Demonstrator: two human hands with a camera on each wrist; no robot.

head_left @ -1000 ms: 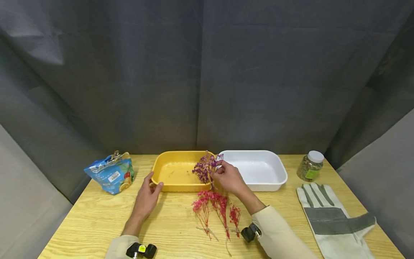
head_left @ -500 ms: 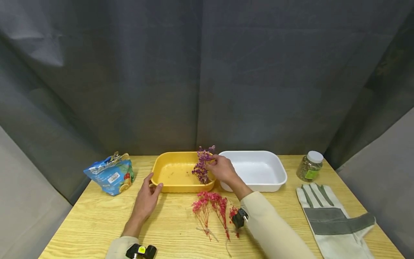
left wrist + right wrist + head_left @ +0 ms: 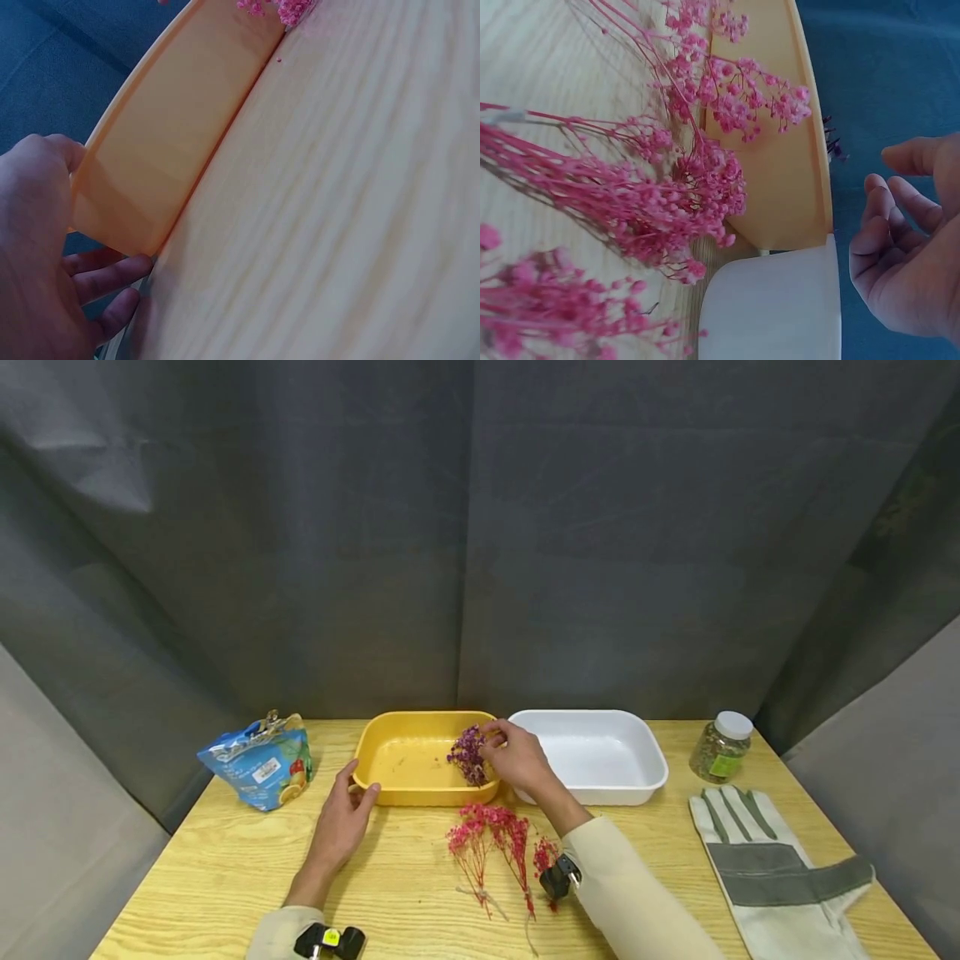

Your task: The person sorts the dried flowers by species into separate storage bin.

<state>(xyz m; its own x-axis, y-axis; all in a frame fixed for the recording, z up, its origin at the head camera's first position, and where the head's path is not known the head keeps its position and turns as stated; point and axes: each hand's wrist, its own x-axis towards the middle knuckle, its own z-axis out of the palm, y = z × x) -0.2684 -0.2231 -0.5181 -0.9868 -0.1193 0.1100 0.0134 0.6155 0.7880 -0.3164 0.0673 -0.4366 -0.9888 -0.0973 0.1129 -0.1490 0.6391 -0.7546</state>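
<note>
In the head view, my left hand (image 3: 339,827) holds the left front corner of the yellow tray (image 3: 412,796), thumb at the front and fingers along the side. A bunch of purple dried flowers (image 3: 468,756) lies in the tray's right end. Beside it, my right hand (image 3: 519,762) hovers over the tray's right rim. The right wrist view shows thumb and fingertips apart, nothing between them, fingers loosely bent. Only a few purple tips (image 3: 832,139) show past the rim there. Three bunches of pinkish-red dried flowers (image 3: 512,839) lie on the table in front, the rightmost partly behind the wrist camera.
A white tray (image 3: 618,795) stands right of the yellow one. On the left is a blue pouch (image 3: 262,768) with a clip on top. A jar with a white lid (image 3: 720,747) and a grey and white work glove (image 3: 772,872) are at the right.
My right hand moved left with the purple flowers, lowered them into the yellow tray and let go. The left hand stayed at the tray's corner.
</note>
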